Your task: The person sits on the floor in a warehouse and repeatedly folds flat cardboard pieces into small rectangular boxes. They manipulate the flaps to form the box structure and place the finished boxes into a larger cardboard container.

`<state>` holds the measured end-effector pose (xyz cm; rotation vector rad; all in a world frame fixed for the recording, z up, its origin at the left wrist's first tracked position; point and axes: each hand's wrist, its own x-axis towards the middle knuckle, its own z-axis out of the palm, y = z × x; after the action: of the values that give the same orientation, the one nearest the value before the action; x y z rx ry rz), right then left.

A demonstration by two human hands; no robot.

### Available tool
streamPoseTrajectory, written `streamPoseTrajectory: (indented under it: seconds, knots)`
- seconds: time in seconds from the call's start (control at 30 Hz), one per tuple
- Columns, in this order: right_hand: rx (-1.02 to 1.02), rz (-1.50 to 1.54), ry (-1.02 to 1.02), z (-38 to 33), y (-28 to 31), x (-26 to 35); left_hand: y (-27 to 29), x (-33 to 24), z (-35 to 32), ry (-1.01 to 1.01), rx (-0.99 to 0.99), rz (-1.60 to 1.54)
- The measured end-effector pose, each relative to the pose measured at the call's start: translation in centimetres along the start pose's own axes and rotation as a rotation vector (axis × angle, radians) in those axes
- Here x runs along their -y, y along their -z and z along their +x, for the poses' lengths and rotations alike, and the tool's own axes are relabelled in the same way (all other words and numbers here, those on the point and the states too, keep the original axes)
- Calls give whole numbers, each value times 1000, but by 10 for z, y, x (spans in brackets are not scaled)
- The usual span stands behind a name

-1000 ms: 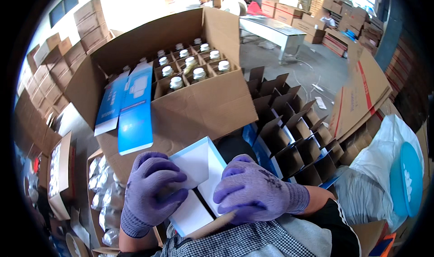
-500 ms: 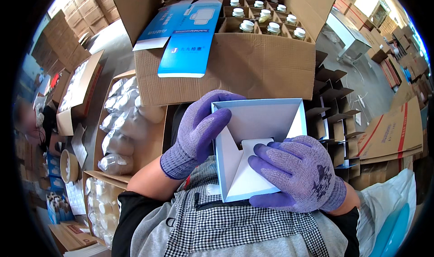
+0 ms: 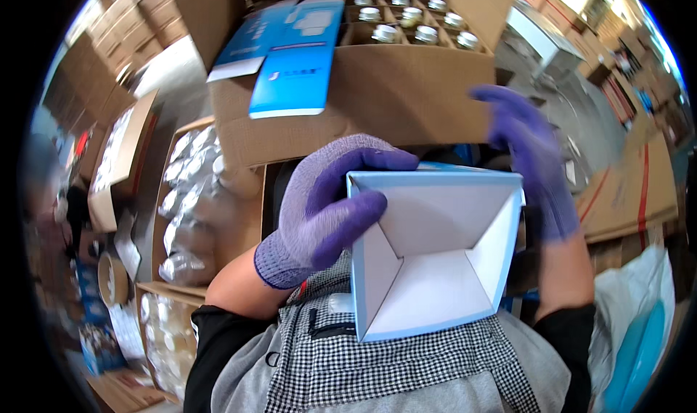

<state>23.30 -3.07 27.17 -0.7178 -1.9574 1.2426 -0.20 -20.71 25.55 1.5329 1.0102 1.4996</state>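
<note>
An open light-blue cardboard box [image 3: 434,213] with white inner walls sits over my lap, its mouth facing me. Its inside shows bare walls and a white bottom. My left hand [image 3: 323,206], in a purple-grey glove, grips the box's left upper edge, thumb inside and fingers behind. My right hand [image 3: 524,140], gloved alike, is raised off the box beyond its upper right corner. Its fingers are apart, somewhat blurred, with nothing seen in them. Ahead, a flattened blue printed box [image 3: 294,79] lies over the left front edge of a large brown carton [image 3: 392,104].
White-capped glass bottles [image 3: 425,35] stand in the carton's divider cells. To the left, an open carton holds plastic-wrapped jars [image 3: 192,195]; another with jars [image 3: 163,333] is nearer. Flattened cardboard [image 3: 628,188] and a white plastic bag [image 3: 632,304] lie at right.
My right hand has come out of the box and swung up and away to the right. The box has tipped, so its bottom now shows fully; my left hand keeps its grip.
</note>
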Motion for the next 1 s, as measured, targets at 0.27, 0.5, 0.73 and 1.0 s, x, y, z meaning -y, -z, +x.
streamPoseTrajectory:
  seconds: [0.27, 0.5, 0.73, 1.0]
  knots:
    - [492, -430, -466, 71, 25, -15, -17, 0, 79, -619, 294, 147]
    - [19, -1067, -562, -104, 190, 120, 3, 112, 91, -300, 203, -274]
    - [278, -993, -860, -246, 177, -10, -10, 208, 42, 320, 157, -201]
    - [298, -1183, -851, -443, 82, -177, -14, 239, 2, 402, 185, 22]
